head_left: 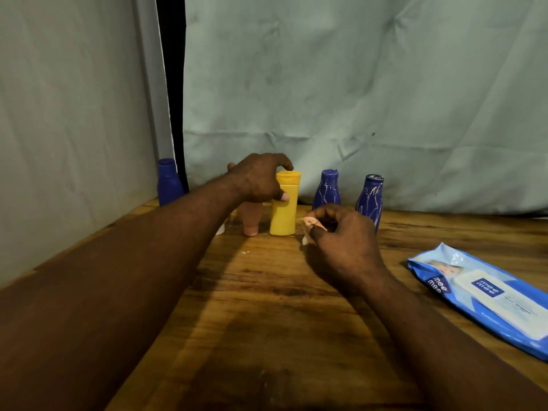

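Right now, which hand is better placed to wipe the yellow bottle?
Right. The right hand already pinches the crumpled wipe just beside the yellow bottle, while the left hand grips that bottle near its cap and is probably best kept there to steady it.

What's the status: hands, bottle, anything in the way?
Left hand grips yellow bottle, upright on table. Right hand pinches crumpled wipe. Pink bottle close beside yellow one.

- At frame centre, the left hand (pixel 261 178) grips the top of the upright yellow bottle (pixel 284 215) on the counter (pixel 267 307).
- Just right of it, the right hand (pixel 344 241) pinches a crumpled wipe (pixel 309 225).
- A blue wipes pack (pixel 480 295) lies at the right edge.
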